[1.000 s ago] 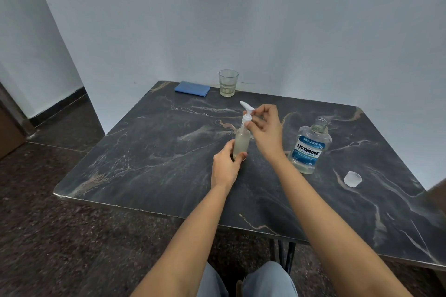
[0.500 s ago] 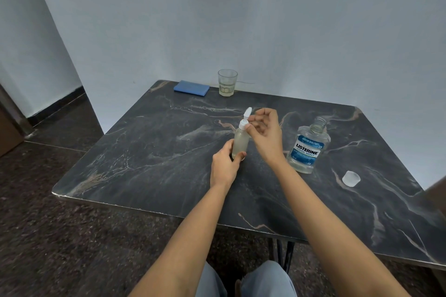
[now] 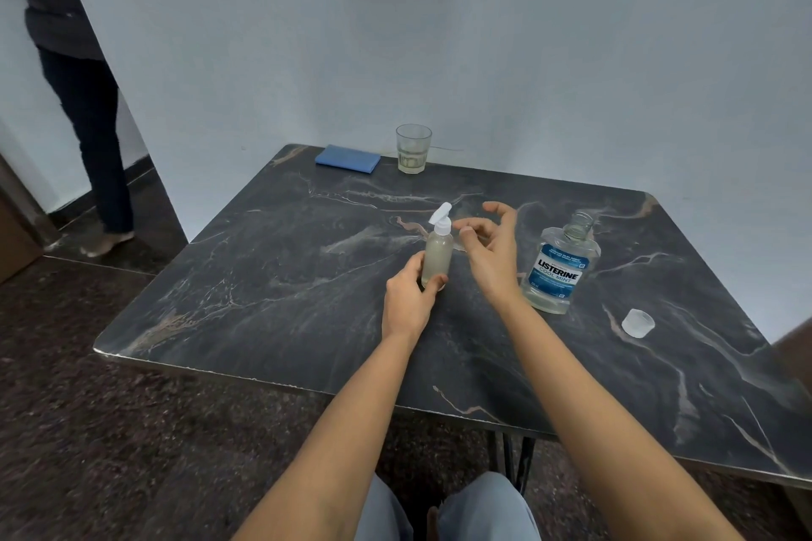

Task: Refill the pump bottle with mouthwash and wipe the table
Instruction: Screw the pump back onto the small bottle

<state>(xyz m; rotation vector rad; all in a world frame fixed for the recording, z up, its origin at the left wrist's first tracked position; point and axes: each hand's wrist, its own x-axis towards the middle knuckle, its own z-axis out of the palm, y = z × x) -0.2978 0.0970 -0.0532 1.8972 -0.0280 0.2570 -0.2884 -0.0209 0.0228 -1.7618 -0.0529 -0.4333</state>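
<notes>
A small frosted pump bottle [image 3: 437,253] with a white pump head stands upright mid-table, filled with pale liquid. My left hand [image 3: 408,299] grips its lower body. My right hand [image 3: 492,246] hovers just right of the pump, fingers loosely spread, touching nothing. The uncapped mouthwash bottle [image 3: 560,270] with a blue label stands to the right on the dark marble table [image 3: 272,299]. Its clear cap [image 3: 638,323] lies further right. A folded blue cloth [image 3: 348,159] lies at the far edge.
A glass [image 3: 413,148] with a little liquid stands by the wall beside the cloth. A person's legs [image 3: 94,123] show in the doorway at far left. The wall runs close behind the table.
My right hand has let go of the pump head and drawn back to the right, fingers opening. The left hand keeps its hold on the bottle. A person has come into view at left.
</notes>
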